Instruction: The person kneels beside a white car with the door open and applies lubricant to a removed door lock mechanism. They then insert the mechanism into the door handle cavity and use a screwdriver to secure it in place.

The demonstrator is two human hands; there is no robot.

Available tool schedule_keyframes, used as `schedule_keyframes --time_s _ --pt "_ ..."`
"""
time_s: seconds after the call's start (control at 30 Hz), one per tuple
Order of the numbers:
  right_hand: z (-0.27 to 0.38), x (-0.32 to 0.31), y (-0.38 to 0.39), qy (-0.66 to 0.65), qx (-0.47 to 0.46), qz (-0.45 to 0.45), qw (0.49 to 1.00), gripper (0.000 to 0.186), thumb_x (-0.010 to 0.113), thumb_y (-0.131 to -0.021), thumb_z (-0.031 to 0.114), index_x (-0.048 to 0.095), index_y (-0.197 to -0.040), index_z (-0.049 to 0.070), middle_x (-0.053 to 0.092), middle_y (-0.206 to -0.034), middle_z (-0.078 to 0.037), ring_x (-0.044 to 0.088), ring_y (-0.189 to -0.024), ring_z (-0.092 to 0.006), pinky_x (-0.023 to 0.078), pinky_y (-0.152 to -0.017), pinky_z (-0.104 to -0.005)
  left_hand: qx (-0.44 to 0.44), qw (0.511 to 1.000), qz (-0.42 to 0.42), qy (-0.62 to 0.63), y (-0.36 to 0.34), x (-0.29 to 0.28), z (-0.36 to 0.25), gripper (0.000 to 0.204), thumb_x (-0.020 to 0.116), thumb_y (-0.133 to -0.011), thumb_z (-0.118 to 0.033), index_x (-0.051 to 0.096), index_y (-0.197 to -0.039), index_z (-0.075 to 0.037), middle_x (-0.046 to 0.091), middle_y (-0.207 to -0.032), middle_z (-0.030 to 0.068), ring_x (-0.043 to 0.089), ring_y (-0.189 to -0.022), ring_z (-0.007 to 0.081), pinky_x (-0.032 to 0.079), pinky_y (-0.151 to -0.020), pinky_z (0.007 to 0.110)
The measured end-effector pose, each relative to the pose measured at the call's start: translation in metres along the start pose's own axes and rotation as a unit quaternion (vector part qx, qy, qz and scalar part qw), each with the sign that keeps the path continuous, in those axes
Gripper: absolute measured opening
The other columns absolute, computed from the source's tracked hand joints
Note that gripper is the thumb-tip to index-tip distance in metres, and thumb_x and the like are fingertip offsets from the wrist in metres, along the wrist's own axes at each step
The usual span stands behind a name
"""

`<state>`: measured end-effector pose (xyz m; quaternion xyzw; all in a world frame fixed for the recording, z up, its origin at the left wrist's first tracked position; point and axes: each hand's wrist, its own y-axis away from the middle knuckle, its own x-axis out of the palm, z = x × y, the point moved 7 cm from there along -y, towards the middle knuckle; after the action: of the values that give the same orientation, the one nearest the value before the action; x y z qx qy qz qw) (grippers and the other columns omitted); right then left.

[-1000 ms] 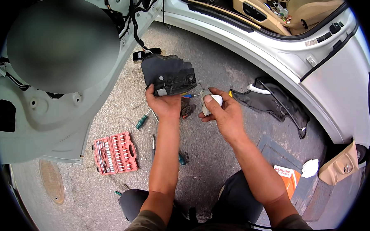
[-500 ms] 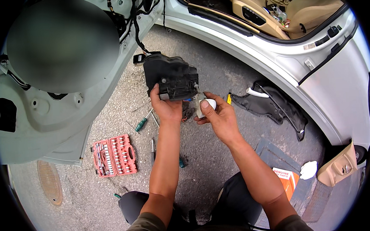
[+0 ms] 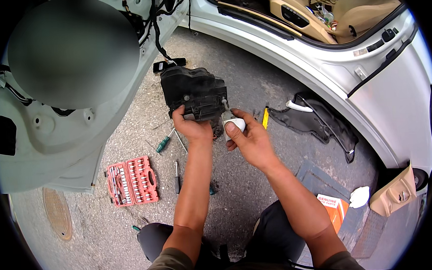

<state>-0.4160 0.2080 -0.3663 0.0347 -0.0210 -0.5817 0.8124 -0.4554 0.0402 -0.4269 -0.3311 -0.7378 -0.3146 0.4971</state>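
Note:
A black door lock mechanism is held up over the paved ground, with a black cable running from it to the open car door at the left. My left hand grips its lower edge. My right hand holds a small white part with a thin metal rod against the mechanism's right lower corner.
On the ground lie a red socket set case, a green-handled screwdriver, a dark screwdriver, a yellow tool, a black trim piece, an orange box and a beige trim panel. The white car body stands at the right.
Both hands have raised the lock mechanism and moved it a little farther from me. The right hand has brought the white part up against its corner.

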Motion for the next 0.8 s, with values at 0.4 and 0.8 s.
schedule_keyframes --time_s 0.4,0.8 --pt "0.001 0.001 -0.004 -0.041 0.019 0.012 0.999 0.064 0.062 -0.099 0.040 0.044 -0.139 -0.006 0.063 -0.083 -0.008 0.060 -0.061 -0.0123 0.053 -0.054 -0.0276 0.006 1.000 -0.009 0.003 0.001 -0.008 0.002 0.057 0.050 -0.079 -0.032 0.057 -0.128 -0.003 0.063 -0.125 0.0148 0.061 -0.115 0.0339 0.047 -0.104 0.051" --pt "-0.004 0.010 -0.002 -0.255 0.035 0.007 0.966 0.060 0.046 -0.102 0.054 0.054 -0.122 -0.002 0.065 -0.096 -0.012 0.067 -0.080 -0.0216 0.057 -0.069 -0.0355 0.009 0.999 0.006 0.037 -0.001 -0.004 0.001 0.051 0.051 -0.083 -0.031 0.058 -0.126 -0.004 0.064 -0.122 0.0119 0.062 -0.113 0.0315 0.048 -0.101 0.048"
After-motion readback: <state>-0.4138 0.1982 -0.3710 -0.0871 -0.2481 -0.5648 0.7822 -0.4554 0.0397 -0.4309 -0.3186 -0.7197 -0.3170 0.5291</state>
